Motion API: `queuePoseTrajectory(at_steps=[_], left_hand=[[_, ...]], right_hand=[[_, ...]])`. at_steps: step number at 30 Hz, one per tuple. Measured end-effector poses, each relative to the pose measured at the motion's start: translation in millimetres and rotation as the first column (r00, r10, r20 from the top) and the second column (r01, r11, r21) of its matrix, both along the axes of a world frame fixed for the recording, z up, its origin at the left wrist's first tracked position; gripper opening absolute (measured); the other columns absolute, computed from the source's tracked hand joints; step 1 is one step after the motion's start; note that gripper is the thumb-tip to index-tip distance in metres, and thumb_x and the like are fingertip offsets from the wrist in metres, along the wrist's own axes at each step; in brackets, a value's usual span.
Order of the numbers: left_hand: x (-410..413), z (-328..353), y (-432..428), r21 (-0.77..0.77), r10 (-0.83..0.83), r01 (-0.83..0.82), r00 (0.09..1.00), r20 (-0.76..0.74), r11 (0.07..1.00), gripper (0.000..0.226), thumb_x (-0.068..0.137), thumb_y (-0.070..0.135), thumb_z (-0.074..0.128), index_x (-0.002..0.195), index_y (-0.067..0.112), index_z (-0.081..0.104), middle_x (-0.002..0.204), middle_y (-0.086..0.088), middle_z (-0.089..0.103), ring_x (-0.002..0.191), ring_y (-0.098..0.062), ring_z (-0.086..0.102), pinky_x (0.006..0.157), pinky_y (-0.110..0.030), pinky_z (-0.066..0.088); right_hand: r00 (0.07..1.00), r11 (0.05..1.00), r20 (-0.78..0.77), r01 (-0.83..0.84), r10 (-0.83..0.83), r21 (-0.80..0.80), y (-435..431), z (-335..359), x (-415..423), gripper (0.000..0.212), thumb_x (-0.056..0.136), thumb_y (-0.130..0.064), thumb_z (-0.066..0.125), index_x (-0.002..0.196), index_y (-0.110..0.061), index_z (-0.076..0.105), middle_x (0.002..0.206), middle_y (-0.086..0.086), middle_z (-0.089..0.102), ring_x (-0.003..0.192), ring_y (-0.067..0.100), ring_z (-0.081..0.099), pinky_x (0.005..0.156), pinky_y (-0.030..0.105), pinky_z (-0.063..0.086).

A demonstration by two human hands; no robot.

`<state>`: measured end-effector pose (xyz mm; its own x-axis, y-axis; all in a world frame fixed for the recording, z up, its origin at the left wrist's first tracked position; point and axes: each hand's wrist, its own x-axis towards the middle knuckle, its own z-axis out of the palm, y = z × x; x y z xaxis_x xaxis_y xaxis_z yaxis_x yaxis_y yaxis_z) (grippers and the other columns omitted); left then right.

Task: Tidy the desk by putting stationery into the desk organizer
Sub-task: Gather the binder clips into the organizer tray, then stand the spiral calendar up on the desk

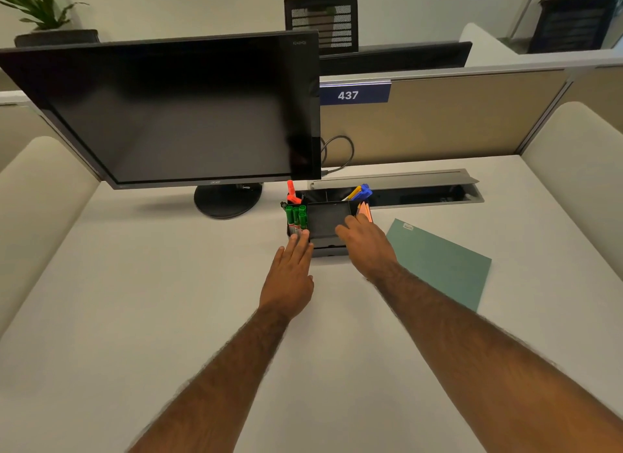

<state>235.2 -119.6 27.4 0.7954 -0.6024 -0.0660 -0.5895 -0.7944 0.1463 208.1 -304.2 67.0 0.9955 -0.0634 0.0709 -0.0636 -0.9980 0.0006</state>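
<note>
The desk organizer [325, 228], a dark box with several compartments, stands on the desk [168, 300] and we take it as our marker for everything else. Our left hand [290, 273] lies flat just in front of its left corner, fingers straight and together, the tips touching the front wall below the green markers [296, 216], which stand upright in the left compartment. Our right hand [365, 246] reaches over the front right edge with fingers loosely extended. It holds nothing that we can see, and its fingertips lie at the rim of the bare middle tray.

Behind the markers an orange highlighter [292, 192] pokes up. In the organizer's rear right compartment sit blue and yellow pieces [361, 192], with an orange stack [365, 212] just in front of them. A green folder [438, 260] lies flat to the right of the organizer, apart from it. The monitor [168, 108] stands behind it and to the left.

We judge that most of the loose stationery is already in, and that the step in hand is steadying or squaring up the organizer. To do this well, we press evenly with both hands low on the walls, so the box slides rather than tips. We keep the left fingertips below the marker caps and avoid brushing the orange stack. If the folder belongs inside, we cannot tell whether any slot will take it.
</note>
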Motion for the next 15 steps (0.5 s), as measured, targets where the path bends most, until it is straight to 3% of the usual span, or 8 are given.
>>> queuePoseTrajectory(at_steps=[7,11,13,15], left_hand=[[0,-5,1,-0.001,-0.012,0.012,1.0,0.001,1.0,0.066,0.101,0.026,0.045,0.158,0.021,0.011,0.163,0.003,-0.022,0.15,-0.018,-0.021,0.125,-0.042,0.004],[0,-10,-4,-0.032,0.004,-0.002,0.998,0.067,0.999,0.064,0.098,0.007,0.046,0.156,0.022,0.024,0.165,0.0,-0.017,0.151,-0.021,-0.02,0.125,-0.043,0.005],[-6,-8,-10,-0.079,0.047,-0.042,0.997,0.068,0.996,0.062,0.096,0.002,0.048,0.153,0.021,0.031,0.166,-0.003,-0.005,0.153,-0.023,-0.012,0.125,-0.042,0.007],[-16,-3,-20,-0.184,0.139,-0.126,0.988,0.062,0.975,0.056,0.094,0.003,0.056,0.147,0.018,0.044,0.164,-0.008,0.02,0.152,-0.027,0.014,0.123,-0.042,0.02]], right_hand=[[0.999,1.0,0.033,0.003,-0.003,0.001,0,-6,0,0.032,0.091,-0.021,0.068,0.121,-0.014,0.057,0.118,0.01,0.058,0.109,0.024,0.051,0.087,0.035,0.048],[0.995,1.0,0.096,-0.012,0.01,0.019,-1,-9,-4,0.034,0.087,-0.018,0.073,0.118,-0.011,0.062,0.119,0.013,0.057,0.105,0.025,0.054,0.081,0.035,0.052],[0.986,0.995,0.165,-0.012,-0.004,0.097,-6,-15,-19,0.039,0.084,-0.013,0.075,0.12,-0.01,0.062,0.122,0.015,0.058,0.103,0.025,0.058,0.077,0.034,0.056],[0.973,0.982,0.205,0.067,-0.104,0.177,-15,-24,-41,0.043,0.082,-0.011,0.076,0.122,-0.009,0.063,0.121,0.015,0.06,0.1,0.026,0.06,0.077,0.035,0.057]])
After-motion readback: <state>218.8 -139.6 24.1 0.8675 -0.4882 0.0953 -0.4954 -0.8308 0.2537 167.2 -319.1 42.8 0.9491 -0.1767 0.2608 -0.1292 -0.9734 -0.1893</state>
